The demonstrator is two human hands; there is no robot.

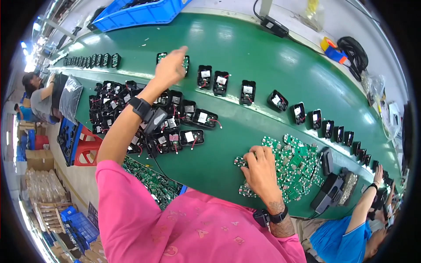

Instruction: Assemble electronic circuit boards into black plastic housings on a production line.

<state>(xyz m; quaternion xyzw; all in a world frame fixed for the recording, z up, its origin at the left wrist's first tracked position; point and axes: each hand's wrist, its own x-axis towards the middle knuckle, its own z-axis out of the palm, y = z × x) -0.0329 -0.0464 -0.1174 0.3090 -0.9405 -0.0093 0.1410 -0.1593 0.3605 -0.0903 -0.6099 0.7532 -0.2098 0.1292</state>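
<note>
My left hand (171, 69) reaches over two black housings at the far side of the bench. Its index finger is stretched out and the others are bent, with nothing visibly gripped. Green circuit boards show in the left housing (162, 57) and in the right housing (186, 65), both partly covered by the hand. At the left edge of a heap of green circuit boards (298, 168), my right hand (262, 171) has its fingers curled. A small circuit board (240, 161) sits between its thumb and forefinger.
Black housings with red wires (164, 127) crowd the bench left of centre. More housings (247, 92) form a row curving right, where a co-worker's hand (378, 174) reaches in. A blue crate (140, 15) stands at the back. A dark device (326, 193) lies beside the heap.
</note>
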